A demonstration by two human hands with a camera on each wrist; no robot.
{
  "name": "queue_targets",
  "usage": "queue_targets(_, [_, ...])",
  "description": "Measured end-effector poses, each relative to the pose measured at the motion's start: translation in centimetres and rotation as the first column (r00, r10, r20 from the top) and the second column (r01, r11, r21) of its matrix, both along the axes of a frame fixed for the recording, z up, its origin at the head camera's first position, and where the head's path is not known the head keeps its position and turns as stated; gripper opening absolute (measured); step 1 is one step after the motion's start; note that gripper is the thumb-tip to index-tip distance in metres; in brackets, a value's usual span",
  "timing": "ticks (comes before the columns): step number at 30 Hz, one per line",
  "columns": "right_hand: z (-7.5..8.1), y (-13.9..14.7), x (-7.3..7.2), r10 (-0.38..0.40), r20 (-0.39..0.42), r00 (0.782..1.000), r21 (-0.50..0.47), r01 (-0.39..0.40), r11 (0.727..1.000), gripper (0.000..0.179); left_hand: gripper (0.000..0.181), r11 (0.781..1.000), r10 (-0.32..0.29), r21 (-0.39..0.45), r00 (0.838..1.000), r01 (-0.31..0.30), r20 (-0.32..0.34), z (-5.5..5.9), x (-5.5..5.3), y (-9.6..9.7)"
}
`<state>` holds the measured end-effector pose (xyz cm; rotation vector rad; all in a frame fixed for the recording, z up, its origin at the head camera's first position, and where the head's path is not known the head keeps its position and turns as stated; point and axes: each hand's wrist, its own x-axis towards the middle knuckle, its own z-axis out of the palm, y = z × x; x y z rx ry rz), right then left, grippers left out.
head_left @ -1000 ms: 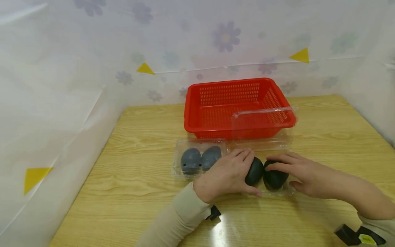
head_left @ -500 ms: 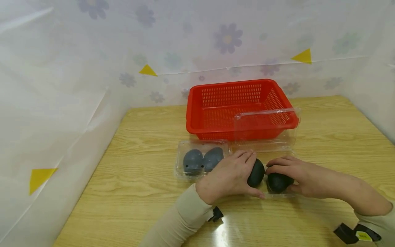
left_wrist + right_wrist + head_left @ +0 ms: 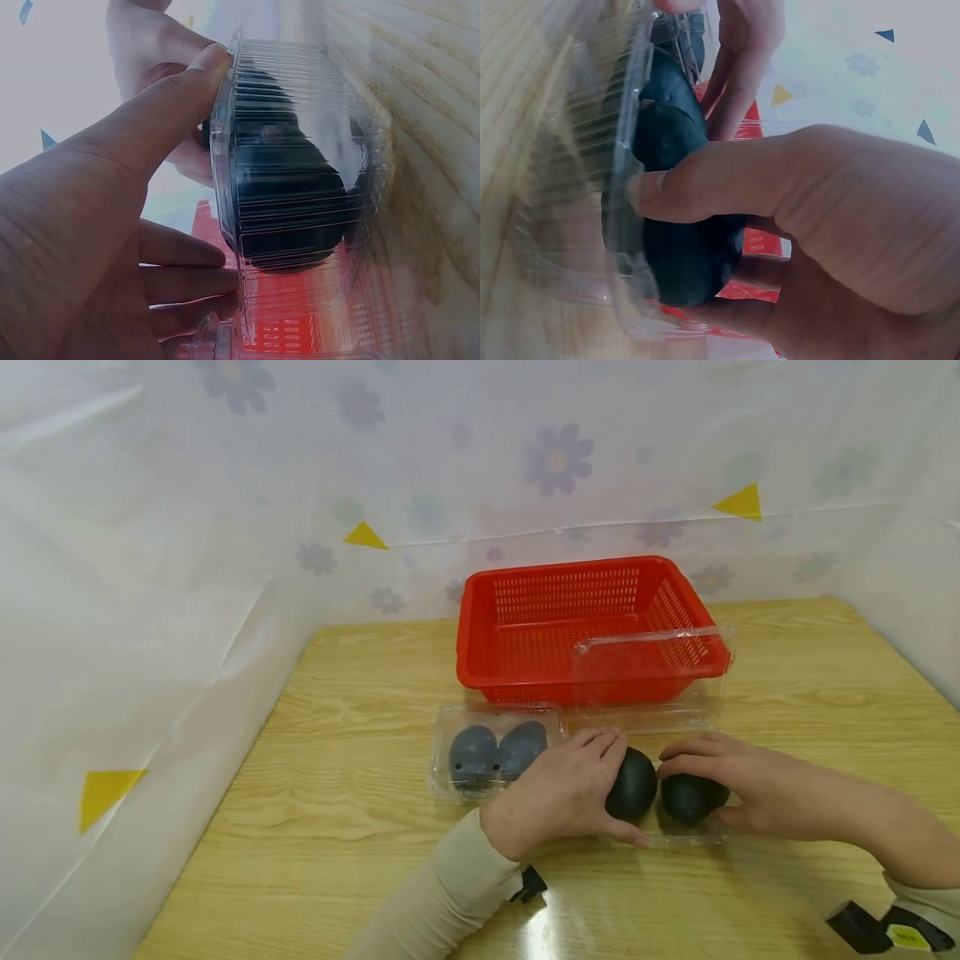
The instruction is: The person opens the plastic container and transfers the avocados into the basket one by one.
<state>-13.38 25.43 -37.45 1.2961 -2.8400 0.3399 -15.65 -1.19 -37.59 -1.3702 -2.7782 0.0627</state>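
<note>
My right hand (image 3: pixel 757 785) grips a dark green avocado (image 3: pixel 692 799) at the right end of a clear plastic clamshell container (image 3: pixel 300 292). In the right wrist view the thumb lies across the avocado at the container's rim, with the other fingers on its far side. A second avocado (image 3: pixel 633 785) sits beside it, close to my left palm. My left hand (image 3: pixel 558 793) holds the container's left end, thumb on the near rim and fingers at the far rim. The container's ribbed lid (image 3: pixel 648 693) stands raised behind the avocados.
Left of the hands sits another clear clamshell (image 3: pixel 440 781), its lid down over two dark avocados (image 3: pixel 474 756), partly hidden by my left hand. Behind both containers stands a red perforated plastic basket (image 3: pixel 517 681). White flower-printed sheeting (image 3: pixel 450 468) surrounds the wooden table (image 3: pixel 300 852).
My right hand has turned its avocado from upright to lying over and shifted it slightly right. More of the neighbouring avocado now shows. My left hand keeps its hold; the head view drifts a little.
</note>
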Motion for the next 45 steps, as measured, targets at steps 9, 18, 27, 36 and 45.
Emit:
queue_targets(9, [2.2, 0.4, 0.0, -0.099, 0.001, 0.995, 0.019, 0.099, 0.995, 0.068, 0.108, 0.997, -0.035, 0.067, 0.998, 0.038, -0.046, 0.1, -0.1, -0.1])
queue_targets(18, [4.2, 0.7, -0.1, -0.147, -0.060, 0.987, 0.026, 0.149, 0.989, 0.071, 0.110, 0.998, -0.041, 0.048, 0.997, 0.044, -0.065, 0.1, -0.1, -0.2])
queue_targets(27, [6.7, 0.6, -0.3, -0.219, -0.058, 0.974, 0.036, 0.221, 0.975, 0.071, 0.113, 0.999, -0.028, 0.039, 0.999, 0.030, -0.040, -0.1, -0.1, -0.1])
queue_targets(36, [9.7, 0.1, -1.3, -0.213, -0.159, 0.964, 0.034, 0.221, 0.975, 0.067, 0.110, 0.998, -0.032, 0.051, 0.999, 0.034, -0.041, -0.1, -0.2, 0.0])
queue_targets(45, [12.7, -0.6, -2.8, -0.236, -0.181, 0.955, -0.034, 0.234, 0.972, 0.067, 0.105, 0.998, -0.036, 0.060, 0.999, 0.038, -0.021, -0.1, -0.2, 0.0])
